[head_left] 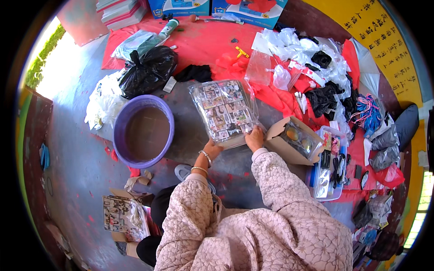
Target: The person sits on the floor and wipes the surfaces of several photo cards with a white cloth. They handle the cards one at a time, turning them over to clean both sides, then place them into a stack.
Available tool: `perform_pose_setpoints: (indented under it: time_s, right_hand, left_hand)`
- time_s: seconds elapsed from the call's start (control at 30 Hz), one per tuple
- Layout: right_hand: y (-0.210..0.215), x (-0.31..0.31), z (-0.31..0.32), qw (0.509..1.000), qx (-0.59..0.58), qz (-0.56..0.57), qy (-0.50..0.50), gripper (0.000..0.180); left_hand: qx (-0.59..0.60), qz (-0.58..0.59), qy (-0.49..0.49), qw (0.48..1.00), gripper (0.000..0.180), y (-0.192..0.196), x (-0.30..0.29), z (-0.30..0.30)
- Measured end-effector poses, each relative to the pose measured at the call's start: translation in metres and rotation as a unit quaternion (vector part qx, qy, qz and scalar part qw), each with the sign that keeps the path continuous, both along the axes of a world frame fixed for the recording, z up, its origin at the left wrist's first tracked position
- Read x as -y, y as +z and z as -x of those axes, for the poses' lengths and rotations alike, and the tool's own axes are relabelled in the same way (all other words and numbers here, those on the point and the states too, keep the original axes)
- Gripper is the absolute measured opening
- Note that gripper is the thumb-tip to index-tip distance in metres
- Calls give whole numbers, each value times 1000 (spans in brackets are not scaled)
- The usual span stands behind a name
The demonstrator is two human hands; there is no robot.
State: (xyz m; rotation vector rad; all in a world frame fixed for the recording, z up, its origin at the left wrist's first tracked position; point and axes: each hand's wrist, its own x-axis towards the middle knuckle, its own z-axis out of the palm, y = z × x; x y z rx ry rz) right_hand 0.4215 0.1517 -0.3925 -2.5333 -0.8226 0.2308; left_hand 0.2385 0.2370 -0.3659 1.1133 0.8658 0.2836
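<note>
A flat packet of printed picture sheets [227, 108] in a clear plastic sleeve lies tilted in front of me, its far edge near the red cloth. My left hand [212, 150] grips its near left corner, with the fingers partly hidden beneath the edge. At the near right corner my right hand [254, 138] holds the same packet, fingertips on the top face. Just beyond my right hand stands an open cardboard box [289, 141] with clear-wrapped items in it. A purple basin [118, 135] of murky brown water is to the left of the packet.
A black plastic bag [149, 72] and a white bag [105, 100] sit behind the basin. Crumpled plastic bags [289, 45] cover the red cloth [203, 38] at the far right. A clear bin [333, 192] holds cables and small goods. Another carton [120, 194] with picture sheets is near left.
</note>
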Motion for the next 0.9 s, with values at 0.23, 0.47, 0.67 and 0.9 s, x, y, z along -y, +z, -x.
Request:
perform_pose_setpoints:
  time_s: [0.23, 0.47, 0.67, 0.9]
  right_hand:
    - [-10, -6, 1, 998, 39, -39, 8, 48]
    - [-14, -3, 2, 992, -28, -119, 32, 58]
    - [6, 7, 4, 987, -41, -141, 59, 59]
    - [23, 34, 10, 995, -102, 0, -3, 63]
  left_hand:
    - [-343, -410, -375, 758, 20, -40, -10, 3]
    - [-361, -501, -357, 701, 15, -75, -15, 18]
    - [-188, -419, -307, 833, 17, -68, -20, 23]
    - [-340, -501, -351, 714, 19, 19, -2, 18]
